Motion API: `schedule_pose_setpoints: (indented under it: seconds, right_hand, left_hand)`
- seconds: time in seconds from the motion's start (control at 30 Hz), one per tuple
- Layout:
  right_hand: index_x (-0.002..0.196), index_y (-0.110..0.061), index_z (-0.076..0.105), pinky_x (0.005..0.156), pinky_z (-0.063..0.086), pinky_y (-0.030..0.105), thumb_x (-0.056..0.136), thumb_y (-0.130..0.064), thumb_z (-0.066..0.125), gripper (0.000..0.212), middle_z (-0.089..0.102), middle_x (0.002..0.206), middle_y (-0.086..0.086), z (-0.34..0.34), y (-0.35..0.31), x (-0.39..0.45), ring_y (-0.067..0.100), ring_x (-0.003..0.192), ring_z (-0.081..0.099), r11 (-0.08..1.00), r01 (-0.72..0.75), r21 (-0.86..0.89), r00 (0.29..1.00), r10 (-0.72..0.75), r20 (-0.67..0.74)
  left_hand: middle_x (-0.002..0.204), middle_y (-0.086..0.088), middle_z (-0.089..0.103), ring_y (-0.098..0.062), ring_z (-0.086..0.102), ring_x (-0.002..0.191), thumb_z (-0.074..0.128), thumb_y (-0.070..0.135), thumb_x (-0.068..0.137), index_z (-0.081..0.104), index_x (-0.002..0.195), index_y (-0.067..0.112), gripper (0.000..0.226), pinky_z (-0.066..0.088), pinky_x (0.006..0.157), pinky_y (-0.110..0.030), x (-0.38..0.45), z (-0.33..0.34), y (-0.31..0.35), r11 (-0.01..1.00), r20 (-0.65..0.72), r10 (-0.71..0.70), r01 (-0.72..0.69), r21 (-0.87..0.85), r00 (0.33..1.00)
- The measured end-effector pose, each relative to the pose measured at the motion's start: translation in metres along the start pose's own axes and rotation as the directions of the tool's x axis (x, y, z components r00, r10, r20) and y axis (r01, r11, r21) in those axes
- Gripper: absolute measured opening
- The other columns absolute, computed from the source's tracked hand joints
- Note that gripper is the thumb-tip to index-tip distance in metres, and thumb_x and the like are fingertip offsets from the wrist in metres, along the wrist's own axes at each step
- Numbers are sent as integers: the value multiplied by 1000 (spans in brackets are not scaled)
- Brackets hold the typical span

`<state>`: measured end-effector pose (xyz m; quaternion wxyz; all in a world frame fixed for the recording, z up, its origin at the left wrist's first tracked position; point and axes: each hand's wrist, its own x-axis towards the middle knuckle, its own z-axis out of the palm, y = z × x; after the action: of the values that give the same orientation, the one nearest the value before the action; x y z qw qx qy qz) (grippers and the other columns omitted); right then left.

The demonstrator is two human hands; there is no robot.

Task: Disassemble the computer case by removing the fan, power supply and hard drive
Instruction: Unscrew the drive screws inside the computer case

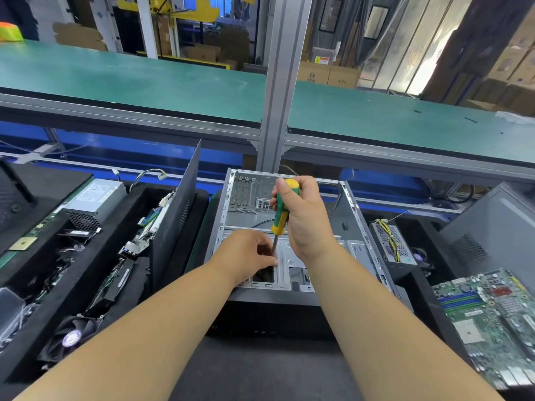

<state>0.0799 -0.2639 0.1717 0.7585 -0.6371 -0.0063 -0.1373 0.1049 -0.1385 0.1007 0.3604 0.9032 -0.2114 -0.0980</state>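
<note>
An open grey computer case lies on its side in front of me, its inside mostly bare metal. My right hand grips a green and yellow screwdriver held upright, its shaft pointing down into the drive bay near the case's front. My left hand reaches into that bay, its fingers curled around the screwdriver's shaft close to the tip. A dark rectangular part shows just under my left hand. The screw and the tip are hidden by my fingers.
A removed grey power supply and a black fan lie in black trays at the left, with circuit boards. A dark side panel stands upright left of the case. Another power supply and a motherboard are at the right.
</note>
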Motion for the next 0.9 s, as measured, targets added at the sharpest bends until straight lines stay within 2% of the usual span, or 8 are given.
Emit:
schedule_pose_setpoints:
  seconds: [0.13, 0.27, 0.43, 0.57, 0.7, 0.9]
  right_hand:
    - [98, -15, 56, 76, 54, 25, 101, -23, 55, 9, 66, 83, -7, 0, -1, 2, 9, 75, 64, 999, -16, 48, 1000, 17, -18]
    - [97, -16, 62, 77, 55, 27, 105, -24, 46, 20, 66, 81, -8, -1, -3, 2, 9, 72, 63, 998, -34, 47, 998, 37, -50]
    - [98, -18, 66, 74, 52, 25, 107, -25, 38, 30, 64, 79, -5, -1, -3, 0, 9, 70, 60, 997, -40, 61, 999, 40, -9]
    - [102, -20, 60, 73, 49, 26, 97, -37, 46, 23, 65, 76, -8, 1, -1, 1, 8, 67, 59, 996, -59, 64, 998, 58, 23]
    - [106, -20, 53, 73, 51, 27, 83, -42, 65, 34, 66, 75, -12, -1, 3, 2, 7, 68, 61, 998, -55, -7, 998, 55, 9]
    - [97, -21, 58, 82, 56, 32, 86, -40, 64, 23, 67, 81, -11, -4, 6, 3, 10, 81, 64, 999, -24, -45, 1000, 25, 18]
  left_hand:
    - [78, 12, 68, -4, 62, 76, 80, 38, 75, 70, 78, 31, 12, 56, 76, -31, 0, 0, 0, 1000, -7, 8, -8, 19, 1000]
    - [77, 13, 67, -2, 61, 75, 81, 36, 75, 69, 76, 33, 12, 55, 76, -29, 0, 0, 0, 1000, -10, 20, -20, 4, 1000]
    - [78, 12, 67, -4, 62, 77, 80, 36, 76, 70, 78, 32, 12, 56, 76, -30, 0, 0, 0, 1000, -3, 26, -26, 17, 1000]
    - [77, 12, 67, -3, 62, 75, 80, 37, 76, 71, 79, 30, 12, 56, 77, -32, -1, 0, 0, 999, -11, 32, -32, 20, 999]
    - [77, 12, 68, -5, 62, 76, 79, 37, 76, 71, 79, 30, 11, 56, 78, -33, -1, 0, 0, 999, 0, 37, -37, 18, 999]
    - [80, 12, 68, -5, 62, 78, 79, 36, 77, 71, 80, 29, 11, 56, 80, -33, -1, -1, 1, 999, 0, 25, -25, 26, 1000]
